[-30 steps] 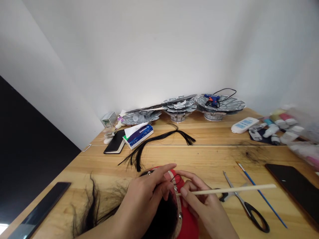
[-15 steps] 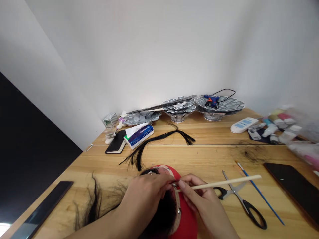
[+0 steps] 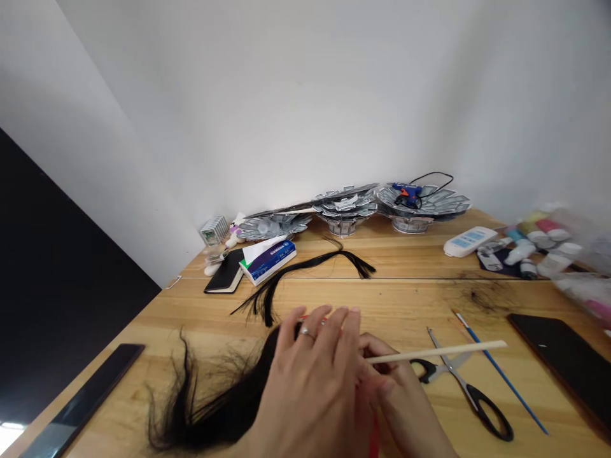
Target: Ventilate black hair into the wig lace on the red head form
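Black hair (image 3: 229, 407) spreads to the left from under my left hand (image 3: 317, 362). That hand wears a ring and lies over the work with its fingers stretched out and its back to me. Beneath it is a red piece (image 3: 375, 442), mostly hidden, with only slivers showing. My right hand (image 3: 398, 394) is closed around a thin pale wooden stick (image 3: 449, 351) that points right; its fingertips and the stick's near end are covered by my left hand.
Scissors (image 3: 458, 375), a blue paintbrush (image 3: 506, 375) and a dark phone (image 3: 563, 362) lie to the right. Ahead are a loose black hair strand (image 3: 305, 262), a tissue pack (image 3: 270, 262) and a notebook (image 3: 226, 273). A glue gun (image 3: 407, 194) rests in a grey panelled bowl (image 3: 442, 202) behind.
My left hand has gone from pinching at the red piece to lying over it with fingers extended. More black hair now shows at the left. The stick stays in my right hand.
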Available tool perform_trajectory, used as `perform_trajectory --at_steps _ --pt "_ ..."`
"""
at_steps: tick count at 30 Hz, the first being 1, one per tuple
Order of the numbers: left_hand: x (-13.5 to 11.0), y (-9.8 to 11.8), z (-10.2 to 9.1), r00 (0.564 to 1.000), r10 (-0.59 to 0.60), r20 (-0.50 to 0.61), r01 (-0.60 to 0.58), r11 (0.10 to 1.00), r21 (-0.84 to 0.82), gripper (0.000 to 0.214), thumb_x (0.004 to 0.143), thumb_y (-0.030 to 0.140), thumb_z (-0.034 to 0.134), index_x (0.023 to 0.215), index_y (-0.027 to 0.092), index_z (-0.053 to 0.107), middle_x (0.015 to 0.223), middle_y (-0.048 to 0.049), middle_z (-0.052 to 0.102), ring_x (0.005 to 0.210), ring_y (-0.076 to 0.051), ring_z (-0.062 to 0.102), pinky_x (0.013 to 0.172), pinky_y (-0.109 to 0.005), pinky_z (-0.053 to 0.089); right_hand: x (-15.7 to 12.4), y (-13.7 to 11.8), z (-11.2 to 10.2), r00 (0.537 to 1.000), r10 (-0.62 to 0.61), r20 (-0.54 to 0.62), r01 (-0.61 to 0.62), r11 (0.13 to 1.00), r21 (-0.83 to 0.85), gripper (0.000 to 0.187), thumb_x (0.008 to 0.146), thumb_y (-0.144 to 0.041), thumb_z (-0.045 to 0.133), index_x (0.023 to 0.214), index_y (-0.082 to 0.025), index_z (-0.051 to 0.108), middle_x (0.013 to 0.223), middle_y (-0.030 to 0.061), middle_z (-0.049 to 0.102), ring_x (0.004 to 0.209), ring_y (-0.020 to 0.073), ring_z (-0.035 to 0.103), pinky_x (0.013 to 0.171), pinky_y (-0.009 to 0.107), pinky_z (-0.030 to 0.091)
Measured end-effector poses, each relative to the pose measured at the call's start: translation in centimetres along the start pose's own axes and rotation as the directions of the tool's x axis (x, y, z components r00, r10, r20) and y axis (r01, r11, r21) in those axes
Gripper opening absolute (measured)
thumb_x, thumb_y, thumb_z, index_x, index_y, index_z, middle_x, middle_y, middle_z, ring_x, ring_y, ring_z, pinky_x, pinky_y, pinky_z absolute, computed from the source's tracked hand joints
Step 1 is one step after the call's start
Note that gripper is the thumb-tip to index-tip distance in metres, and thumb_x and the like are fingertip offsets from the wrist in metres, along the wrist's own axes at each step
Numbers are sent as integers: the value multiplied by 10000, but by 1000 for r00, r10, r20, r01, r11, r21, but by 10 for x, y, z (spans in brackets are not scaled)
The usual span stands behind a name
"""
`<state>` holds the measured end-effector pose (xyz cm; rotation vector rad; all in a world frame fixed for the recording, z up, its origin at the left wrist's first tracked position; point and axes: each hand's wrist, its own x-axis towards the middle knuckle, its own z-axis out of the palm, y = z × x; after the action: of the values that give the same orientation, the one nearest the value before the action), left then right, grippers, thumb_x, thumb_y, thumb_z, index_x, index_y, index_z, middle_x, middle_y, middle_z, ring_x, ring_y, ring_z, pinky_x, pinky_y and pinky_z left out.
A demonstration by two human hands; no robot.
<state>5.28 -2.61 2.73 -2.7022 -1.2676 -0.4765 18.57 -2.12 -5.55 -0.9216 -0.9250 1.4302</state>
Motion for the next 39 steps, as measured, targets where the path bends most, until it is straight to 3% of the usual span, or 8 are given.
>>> perform_trajectory --at_steps 6,11,14,18,21,27,33,39 --pt "13 4 21 961 -45 273 71 994 -84 322 980 152 414 1189 89 650 1105 -163 722 1002 -344 660 926 -584 478 4 5 -5 1000 -5 -2 5 1000 19 148 707 -347 805 664 -224 735 646 -10 634 683 179 540 677 272 431" --pt "9 -12 24 954 -68 293 110 986 -128 247 974 175 530 1186 153 656 1065 -111 721 1025 -307 644 938 -530 483 6 12 -6 1000 26 -10 -26 999 23 307 640 -469 856 649 -187 733 607 -5 615 596 145 472 576 254 375" --pt "8 -22 23 943 -14 334 83 977 -196 356 920 269 666 1262 180 618 1103 -82 716 1064 -285 633 994 -503 461 4 12 -5 999 40 -25 -40 999 0 345 674 -503 837 646 -176 729 584 -10 588 568 131 437 542 249 332" --pt "5 -28 30 943 25 331 60 968 -245 360 950 128 567 1303 199 579 1161 -74 686 1084 -253 612 1042 -477 422 1 10 -6 998 51 -26 -53 997 -49 359 723 -512 808 677 -167 716 526 -48 502 499 98 345 489 242 228" --pt "4 -25 31 947 14 321 73 964 -257 348 941 42 479 1222 198 612 1084 -56 677 1025 -216 611 990 -387 456 1 8 -7 998 54 -15 -55 995 -87 380 732 -529 798 690 -162 709 509 -66 451 492 92 334 488 241 212" --pt "7 -12 9 922 -77 380 157 970 -184 208 901 36 526 994 143 679 969 -85 655 868 -217 615 771 -306 510 0 5 -6 998 68 -18 -70 990 -126 420 740 -568 773 688 -162 680 515 -65 461 487 89 328 480 244 194" --pt "9 -10 0 910 -77 408 130 986 -105 157 874 3 576 874 111 691 921 -97 669 837 -227 633 794 -352 529 -1 4 -6 997 80 -8 -81 987 -138 386 757 -529 777 677 -164 676 534 -58 478 510 97 344 497 251 204" --pt "2 -20 8 951 13 308 4 998 -56 119 884 21 608 930 106 678 967 -110 674 936 -278 631 907 -470 501 0 11 -8 995 100 -12 -100 991 -88 359 761 -512 780 691 -182 657 534 -70 450 519 100 324 514 259 194"
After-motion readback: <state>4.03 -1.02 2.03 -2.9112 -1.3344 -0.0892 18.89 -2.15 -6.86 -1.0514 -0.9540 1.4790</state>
